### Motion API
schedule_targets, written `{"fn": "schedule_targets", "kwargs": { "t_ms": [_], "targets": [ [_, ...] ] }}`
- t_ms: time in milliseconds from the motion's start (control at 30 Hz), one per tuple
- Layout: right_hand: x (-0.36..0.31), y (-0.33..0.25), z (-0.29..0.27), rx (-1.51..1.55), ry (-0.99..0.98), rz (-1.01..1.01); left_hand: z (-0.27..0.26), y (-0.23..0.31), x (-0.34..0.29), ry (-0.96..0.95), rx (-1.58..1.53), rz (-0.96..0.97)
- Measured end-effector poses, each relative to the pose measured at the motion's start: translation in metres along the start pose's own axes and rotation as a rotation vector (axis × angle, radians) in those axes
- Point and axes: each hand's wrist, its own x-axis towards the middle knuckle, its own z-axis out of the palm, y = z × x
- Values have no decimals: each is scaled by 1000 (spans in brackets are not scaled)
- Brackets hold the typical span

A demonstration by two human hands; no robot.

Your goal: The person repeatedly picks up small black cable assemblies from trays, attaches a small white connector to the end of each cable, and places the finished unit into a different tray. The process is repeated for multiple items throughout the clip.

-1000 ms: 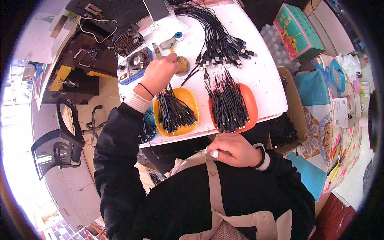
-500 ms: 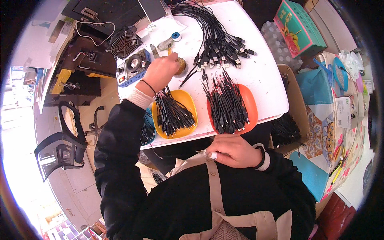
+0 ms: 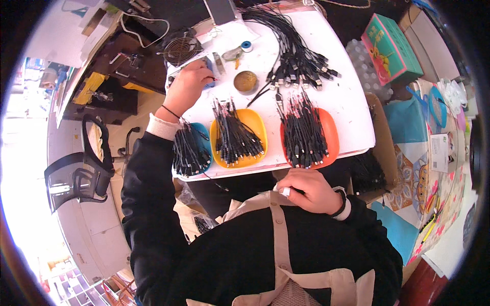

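My left hand [image 3: 186, 85] reaches over a blue bench device [image 3: 208, 71], mostly covering it. Its fingers are pinched together, with a tiny reddish bit at the tips that I cannot make out. To its right stands a round tin [image 3: 245, 83] with a brownish filling. My right hand [image 3: 309, 189] is closed by the table's front edge, against the beige apron strip; a white wrap [image 3: 285, 192] shows on one digit. Anything inside it is hidden. Short black cables with bare reddish wire ends fill a blue tray [image 3: 205, 133], a yellow tray [image 3: 259, 121] and an orange-red tray [image 3: 331, 130].
A bundle of long black USB cables [image 3: 296, 56] spreads across the back of the white table [image 3: 352, 117]. Behind the device sit a round fan grille [image 3: 182, 51] and a blue-and-white spool [image 3: 247, 46]. A cardboard box [image 3: 386, 137] with cables stands at right, a black chair [image 3: 81, 168] at left.
My left hand has moved left, from the round tin to the blue device, uncovering the tin. My right hand stays closed near the table edge. The view has shifted slightly.
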Motion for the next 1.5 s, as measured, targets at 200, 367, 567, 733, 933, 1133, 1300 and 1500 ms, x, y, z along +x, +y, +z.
{"fn": "schedule_targets", "kwargs": {
  "t_ms": [200,367,567,733,933,1133,1300,1500],
  "targets": [
    [5,-2,10,-10,-15,4,-26,-34,-27,102,34,-184],
    [9,-1,13,-21,-56,32,-22,-61,-31,132,63,-250],
    [11,1,11,-51,-57,50,-13,-82,-22,79,168,-191],
    [12,5,11,-37,-51,53,-4,-85,-14,18,221,-214],
    [13,7,10,-25,-45,52,2,-91,-8,-23,246,-229],
    [9,7,11,-48,-31,30,0,-84,-6,4,258,-233],
    [6,-6,11,-70,-3,38,-26,-39,-24,195,56,-250],
    [18,-19,30,46,212,33,-50,102,-77,292,-1092,-580]
  ]
}}
